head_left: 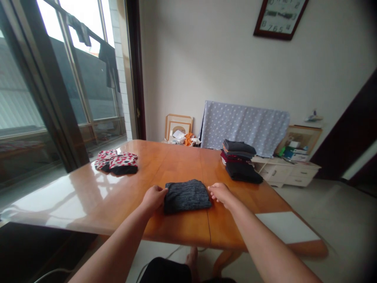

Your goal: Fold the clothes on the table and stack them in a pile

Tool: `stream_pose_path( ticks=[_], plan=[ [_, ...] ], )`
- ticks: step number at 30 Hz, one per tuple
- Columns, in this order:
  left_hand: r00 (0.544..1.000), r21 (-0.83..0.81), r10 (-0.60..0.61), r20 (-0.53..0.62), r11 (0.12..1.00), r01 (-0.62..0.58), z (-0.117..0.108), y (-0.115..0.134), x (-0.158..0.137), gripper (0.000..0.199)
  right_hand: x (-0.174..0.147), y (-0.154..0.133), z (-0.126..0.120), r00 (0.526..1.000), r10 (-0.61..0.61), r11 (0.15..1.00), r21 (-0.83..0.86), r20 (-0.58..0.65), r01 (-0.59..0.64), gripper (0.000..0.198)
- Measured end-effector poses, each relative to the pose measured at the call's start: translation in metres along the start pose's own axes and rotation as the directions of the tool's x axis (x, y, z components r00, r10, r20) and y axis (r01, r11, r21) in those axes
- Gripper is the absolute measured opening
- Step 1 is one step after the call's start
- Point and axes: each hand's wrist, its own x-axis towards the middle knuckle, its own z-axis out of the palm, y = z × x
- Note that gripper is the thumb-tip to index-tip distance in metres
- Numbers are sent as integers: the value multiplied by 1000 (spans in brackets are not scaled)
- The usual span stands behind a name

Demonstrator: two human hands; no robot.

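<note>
A folded dark grey-blue streaked garment [187,196] lies flat on the wooden table [176,161] in front of me. My left hand [154,199] is closed in a pinch at its left edge, thumb and fingertips on the cloth. At the opposite edge, my right hand [220,193] has its fingers curled together, pinching at the side of the fabric. Farther back on the right stands a stack of folded dark clothes [240,159], with some red and patterned layers. Toward the left lies a red, white and black patterned garment [116,161], loosely bunched.
A white sheet [287,227] covers the table's right front corner. Behind the table hangs a grey dotted cloth [244,125], beside a white low cabinet [285,173] and a framed picture [178,126]. A wall clock [279,17] hangs above; windows line the left.
</note>
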Motion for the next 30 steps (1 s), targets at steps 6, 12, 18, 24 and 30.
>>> stream_pose_path(
  ticks=[6, 12, 18, 24, 30],
  plan=[
    [997, 135, 59, -53, 990, -51, 10, 11, 14, 31, 8, -5, 21, 998, -45, 999, -12, 39, 45, 26],
    [999, 123, 25, -49, 992, -19, 21, 18, 26, 19, 13, -9, 34, 997, -74, 996, 52, 6, 74, 20],
    [998, 152, -8, -66, 988, 18, 18, 18, 26, 6, 14, -13, 34, 994, -110, 981, 160, 19, 106, 12],
    [996, 255, -13, -86, 966, 35, 10, 21, 21, 16, 18, -7, 35, 995, -100, 985, 139, -10, 101, 19],
    [932, 512, 322, -168, 836, -197, 19, 36, 2, 32, 24, -12, 27, 948, -280, 958, -109, -152, 266, 36]
  ],
)
